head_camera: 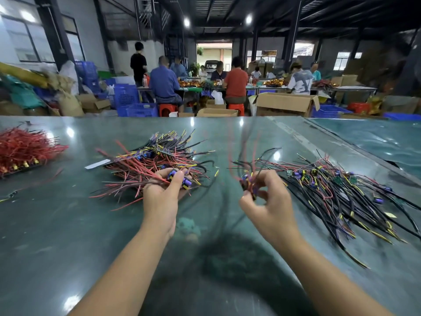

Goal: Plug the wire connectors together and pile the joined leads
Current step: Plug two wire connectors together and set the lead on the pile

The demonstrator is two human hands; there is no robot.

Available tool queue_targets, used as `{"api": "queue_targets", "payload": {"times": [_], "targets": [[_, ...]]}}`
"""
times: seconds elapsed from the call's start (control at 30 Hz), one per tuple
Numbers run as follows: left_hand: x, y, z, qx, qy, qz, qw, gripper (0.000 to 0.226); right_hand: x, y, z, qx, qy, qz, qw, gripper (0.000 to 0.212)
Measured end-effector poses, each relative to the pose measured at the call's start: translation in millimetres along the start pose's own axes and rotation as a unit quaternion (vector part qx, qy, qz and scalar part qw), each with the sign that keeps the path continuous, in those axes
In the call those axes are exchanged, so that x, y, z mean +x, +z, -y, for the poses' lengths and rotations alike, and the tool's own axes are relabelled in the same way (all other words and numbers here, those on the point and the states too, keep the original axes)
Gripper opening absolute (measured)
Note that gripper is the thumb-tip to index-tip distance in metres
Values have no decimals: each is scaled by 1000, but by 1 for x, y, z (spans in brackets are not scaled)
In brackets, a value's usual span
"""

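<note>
The right hand (268,201) pinches a small cluster of connectors (249,184) between thumb and curled fingers, raised off the green table (68,224), its red and black leads rising blurred above the fingers; the left hand (163,197), left of that cluster, holds purple connectors (176,176) in its fingers at the near edge of the red-and-black wire pile (157,160); right of the held cluster lies a spread of black leads with yellow sleeves (337,192); far to its left sits a bundle of red wires (25,147); beyond the table, seated people (163,84) work among cardboard boxes (284,106).
</note>
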State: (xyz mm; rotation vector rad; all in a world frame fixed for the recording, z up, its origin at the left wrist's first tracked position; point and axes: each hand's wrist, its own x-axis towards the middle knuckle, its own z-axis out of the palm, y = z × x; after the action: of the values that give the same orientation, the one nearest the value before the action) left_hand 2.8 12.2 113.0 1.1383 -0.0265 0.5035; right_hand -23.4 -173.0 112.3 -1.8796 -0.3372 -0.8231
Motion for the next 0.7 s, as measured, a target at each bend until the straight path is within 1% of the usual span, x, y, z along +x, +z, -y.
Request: {"api": "queue_targets", "payload": {"times": [0.03, 0.1, 0.17, 0.23, 0.27, 0.33, 0.4, 0.5, 0.57, 0.6, 0.63, 0.7], "targets": [[2, -1, -4, -23, 5, -11, 1000, 17, -2, 4, -2, -38, -18, 20, 999, 18], [6, -3, -11, -62, 8, -34, 997, 18, -5, 13, -6, -104, -34, 90, 990, 19], [7, -4, -16, -95, 6, -46, 994, 17, -8, 22, -13, -164, -31, 188, 968, 17], [5, -3, -18, -113, 6, -51, 992, 16, -12, 27, -16, -203, -24, 274, 940, 25], [4, -2, -19, -122, 7, -50, 991, 15, -14, 28, -16, -208, -29, 289, 934, 30], [2, 1, -21, -141, 12, -42, 989, 14, -15, 28, -12, -209, -49, 276, 937, 36], [1, 3, -24, -156, 15, -24, 987, 11, -14, 27, -6, -187, -37, 257, 947, 31], [-4, 8, -26, -164, 17, 21, 986, 4, -12, 25, 7, -63, 58, 237, 968, 19], [-9, 11, -27, -163, 14, 60, 985, 8, -9, 25, 14, 55, 146, 223, 962, 22], [-11, 13, -27, -157, 11, 85, 984, 10, -8, 26, 16, 136, 195, 216, 947, 24], [-14, 13, -26, -144, 9, 113, 983, 11, -6, 26, 19, 227, 247, 210, 918, 26], [-19, 14, -24, -109, -1, 173, 979, 9, 0, 26, 24, 395, 330, 194, 835, 23]]}}
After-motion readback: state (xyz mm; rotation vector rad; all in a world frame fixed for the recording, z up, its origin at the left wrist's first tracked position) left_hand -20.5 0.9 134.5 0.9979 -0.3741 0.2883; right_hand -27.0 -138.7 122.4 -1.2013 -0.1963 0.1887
